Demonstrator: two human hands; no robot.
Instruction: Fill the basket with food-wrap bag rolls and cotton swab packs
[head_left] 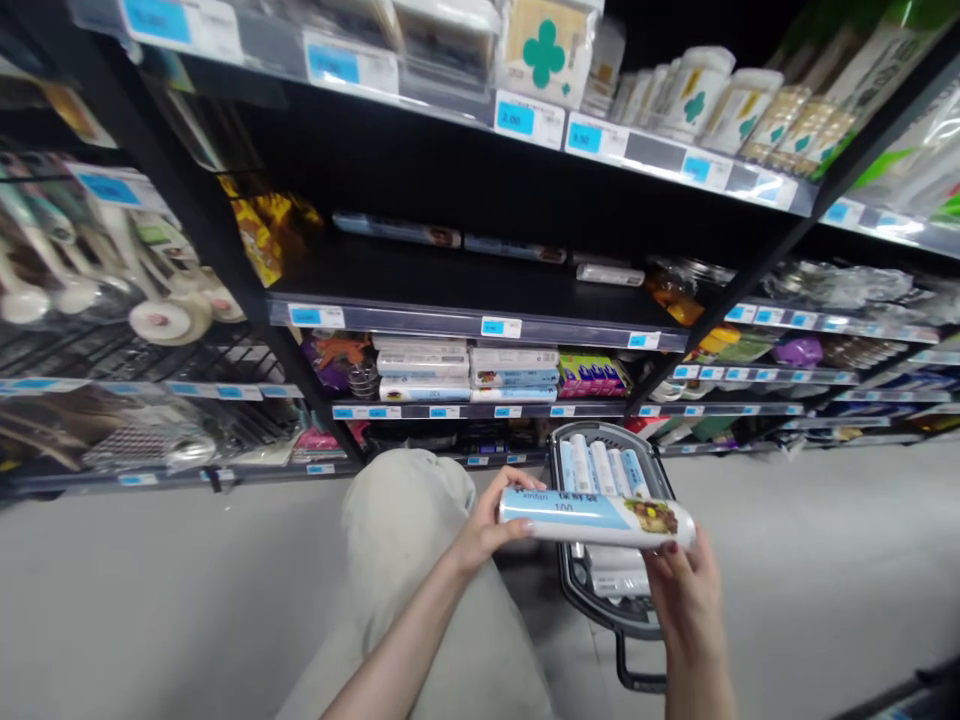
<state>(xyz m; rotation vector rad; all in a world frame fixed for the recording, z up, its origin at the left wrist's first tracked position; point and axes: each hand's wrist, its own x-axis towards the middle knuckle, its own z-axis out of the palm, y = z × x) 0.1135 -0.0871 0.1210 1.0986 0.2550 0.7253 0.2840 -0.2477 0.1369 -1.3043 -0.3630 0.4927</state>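
Observation:
A white and light-blue roll of plastic food bags (577, 515), printed "100" with a food picture at its right end, lies level between my hands. My left hand (487, 522) grips its left end, thumb below and fingers above. At the other end, my right hand (686, 575) closes round it from beneath. Under the roll stands a grey and black shopping basket (564, 580) on the floor. Several similar rolls (600, 468) lie in it, partly hidden by the held roll.
Ahead, the lower shelf holds stacked rolls (514, 375) and a purple-green package (592, 375). A few rolls (397, 230) lie at the back of the shelf above. Ladles (161, 320) hang at left. My bent knee (409, 500) is left of the basket, whose handle (637, 685) points toward me.

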